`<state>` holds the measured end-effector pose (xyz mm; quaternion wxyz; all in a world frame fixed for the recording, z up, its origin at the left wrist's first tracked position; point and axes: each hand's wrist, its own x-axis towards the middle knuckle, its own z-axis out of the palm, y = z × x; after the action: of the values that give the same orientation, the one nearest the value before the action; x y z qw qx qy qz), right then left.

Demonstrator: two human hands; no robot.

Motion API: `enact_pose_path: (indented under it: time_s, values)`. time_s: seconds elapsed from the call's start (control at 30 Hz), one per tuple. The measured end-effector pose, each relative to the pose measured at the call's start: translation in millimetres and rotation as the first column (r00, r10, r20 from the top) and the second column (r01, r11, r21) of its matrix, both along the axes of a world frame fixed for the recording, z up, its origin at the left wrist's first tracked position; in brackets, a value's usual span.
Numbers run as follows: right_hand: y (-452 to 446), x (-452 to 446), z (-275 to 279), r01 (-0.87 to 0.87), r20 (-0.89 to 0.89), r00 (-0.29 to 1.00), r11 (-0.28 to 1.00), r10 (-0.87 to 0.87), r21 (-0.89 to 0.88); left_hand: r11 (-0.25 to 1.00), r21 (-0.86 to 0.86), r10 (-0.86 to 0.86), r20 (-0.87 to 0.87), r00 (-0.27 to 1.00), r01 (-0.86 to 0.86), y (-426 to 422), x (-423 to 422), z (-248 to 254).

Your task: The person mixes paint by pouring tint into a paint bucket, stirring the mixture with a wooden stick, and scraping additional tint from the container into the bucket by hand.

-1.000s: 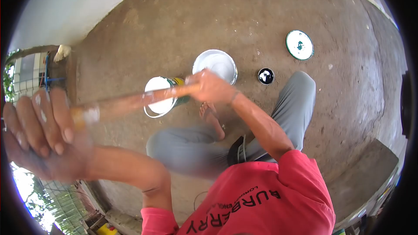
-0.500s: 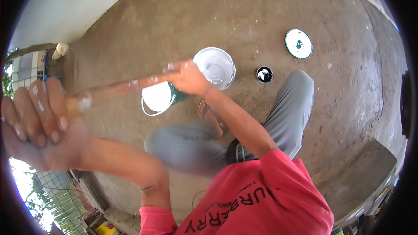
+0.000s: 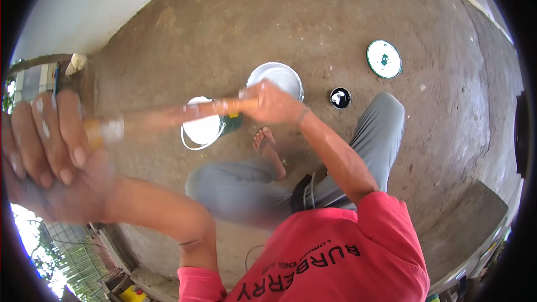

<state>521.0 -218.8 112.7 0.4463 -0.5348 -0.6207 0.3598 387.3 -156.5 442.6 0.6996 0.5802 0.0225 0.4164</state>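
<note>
So there's a fair bit of stuff spread out on this bare, scuffed floor [image 3: 224, 28]. White wall [image 3: 95, 5] up in the far left corner, low concrete ledge [image 3: 475, 215] over on the right. The person's own legs take up a lot of the room: grey trousers [image 3: 380, 128], knees apart, with one sandalled foot [image 3: 265, 136] parked just beside the buckets. The green-rimmed lid [image 3: 384, 59] is off to the right, well apart from everything, white with a green smudge in the middle.

Containers: the white tub [image 3: 275, 64] has pale greyish-white stuff in it, though the right hand [image 3: 272, 104] covers part of the view. Just left of that is a green bucket [image 3: 231, 124], wire-style handle flopped down; its inside is so bright white I can't tell if that's paint or plain lining. The little dark tin [image 3: 349, 99] near the right knee has something black in it with a white blob.

The paint-spotted stick [image 3: 187, 113] runs between the two hands, crossing in front of the green bucket. Left hand [image 3: 59, 162] is up close with its fingers wrapped around the upper end; right-hand fingers are clenched further along, in front of the tub. Past that grip I can't see where it ends.
</note>
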Motion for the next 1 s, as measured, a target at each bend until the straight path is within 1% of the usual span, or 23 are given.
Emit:
enact_pose_path:
  time_s: [0.03, 0.07, 0.1, 0.13, 0.17, 0.23, 0.27, 0.3, 0.33, 0.37, 0.4, 0.47, 0.5, 0.53, 0.6, 0.63, 0.67, 0.73, 0.77, 0.83, 0.87, 0.97, 1.0]
  values:
    - [9.1, -5.9, -12.4, 0.142, -0.071, 0.988, 0.989, -0.138, 0.051, 0.996, 0.074, 0.044, 0.006, 0.999, -0.045, -2.7, 11.3, -6.1]
    - [21.4, -18.7, -14.6, 0.292, -0.15, 0.949, 0.952, -0.277, 0.088, 0.986, 0.146, 0.08, 0.01, 0.997, -0.08, -5.3, 17.9, -9.0]
    - [36.9, -25.3, -11.7, 0.44, -0.222, 0.886, 0.889, -0.406, 0.129, 0.99, 0.137, 0.025, -0.001, 1.0, -0.025, -3.7, 16.8, -7.8]
    - [41.0, -38.6, -6.1, 0.452, -0.234, 0.872, 0.89, -0.429, 0.051, 0.992, 0.124, -0.026, -0.014, 1.0, 0.027, -0.5, 11.1, -5.6]
    - [31.3, -40.1, 2.1, 0.338, -0.213, 0.922, 0.941, -0.325, 0.029, 0.991, 0.111, -0.075, -0.024, 0.997, 0.077, 3.3, 5.3, -3.9]
    - [4.4, -42.0, 20.7, 0.098, -0.198, 0.975, 0.994, -0.104, -0.038, 0.989, 0.017, -0.148, -0.006, 0.989, 0.148, 7.7, -8.4, 5.0]
    - [-5.0, -36.5, 3.9, 0.065, -0.138, 0.989, 0.989, -0.046, 0.134, 0.983, -0.024, -0.184, 0.015, 0.983, 0.185, 10.4, -11.6, 7.2]
    - [-3.6, -20.3, 12.5, 0.092, -0.088, 0.992, 0.995, -0.088, 0.041, 1.0, 0.005, 0.014, 0.04, 0.999, -0.015, 9.9, -8.5, 3.2]
    - [0.4, -3.0, 21.6, 0.113, -0.042, 0.992, 0.992, -0.115, -0.059, 0.974, 0.021, 0.223, 0.061, 0.973, -0.224, 4.3, -5.2, -4.6]
    - [4.4, 6.1, 26.6, 0.137, -0.001, 0.99, 0.977, -0.139, -0.16, 0.906, 0.034, 0.419, 0.073, 0.905, -0.422, -0.2, -3.9, -9.1]
    - [27.5, -10.6, 6.5, 0.376, -0.037, 0.926, 0.926, -0.376, -0.016, 0.952, 0.063, 0.298, 0.047, 0.953, -0.3, 1.5, -1.9, -9.2]
    - [43.0, -45.0, -5.9, 0.388, -0.176, 0.91, 0.921, -0.375, 0.042, 0.991, 0.123, 0.043, 0.005, 0.999, -0.043, 7.5, 2.0, -6.8]
    - [39.5, -54.4, 3.3, 0.392, -0.244, 0.898, 0.917, -0.366, 0.069, 0.992, 0.117, 0.036, 0.014, 0.999, -0.037, 9.8, -1.7, -3.6]
    - [26.8, -55.2, 8.1, 0.21, -0.123, 0.967, 0.973, -0.221, -0.096, 0.993, 0.111, 0.029, 0.02, 0.999, -0.031, 12.4, -9.3, 0.5]
    - [-8.3, -28.7, 16.7, 0.087, -0.174, 0.981, 0.996, -0.09, -0.026, 0.996, 0.087, 0.033, 0.012, 0.999, -0.033, 11.2, -14.0, 2.4]
    - [-12.0, -19.0, 18.8, 0.023, -0.187, 0.982, 1.0, -0.019, 0.019, 0.996, 0.081, 0.04, 0.01, 0.999, -0.041, 6.5, -5.7, -1.4]
    - [-2.8, -16.1, 17.3, 0.104, -0.156, 0.982, 0.994, -0.105, -0.016, 0.996, 0.067, 0.055, -0.001, 0.999, -0.054, 1.5, 0.0, -5.1]
    - [23.1, -8.0, 7.8, 0.283, -0.09, 0.953, 0.957, -0.288, -0.071, 0.987, 0.152, 0.045, 0.035, 0.998, -0.05, 0.6, 11.6, -12.8]
    - [29.8, -19.6, 4.3, 0.32, -0.118, 0.938, 0.946, -0.324, -0.052, 0.979, 0.197, 0.036, 0.054, 0.998, -0.046, 0.6, 14.0, -13.5]
    - [41.5, -47.4, -3.0, 0.395, -0.172, 0.904, 0.919, -0.391, -0.016, 0.977, 0.207, 0.052, 0.04, 0.998, -0.059, 2.4, 6.8, -8.0]
    - [36.4, -49.1, -7.8, 0.161, -0.085, 0.984, 0.987, -0.159, 0.015, 0.976, 0.207, 0.058, 0.03, 0.998, -0.063, 3.6, 3.6, -5.9]
    - [-2.2, -18.5, 18.4, -0.04, -0.245, 0.968, 0.999, 0.043, 0.018, 0.978, 0.15, 0.142, 0.026, 0.989, -0.145, 4.3, 6.8, -5.2]
    - [7.7, -4.8, 12.1, -0.034, -0.138, 0.99, 0.998, 0.04, 0.046, 0.974, 0.164, 0.154, 0.037, 0.987, -0.158, 3.4, 9.6, -8.4]
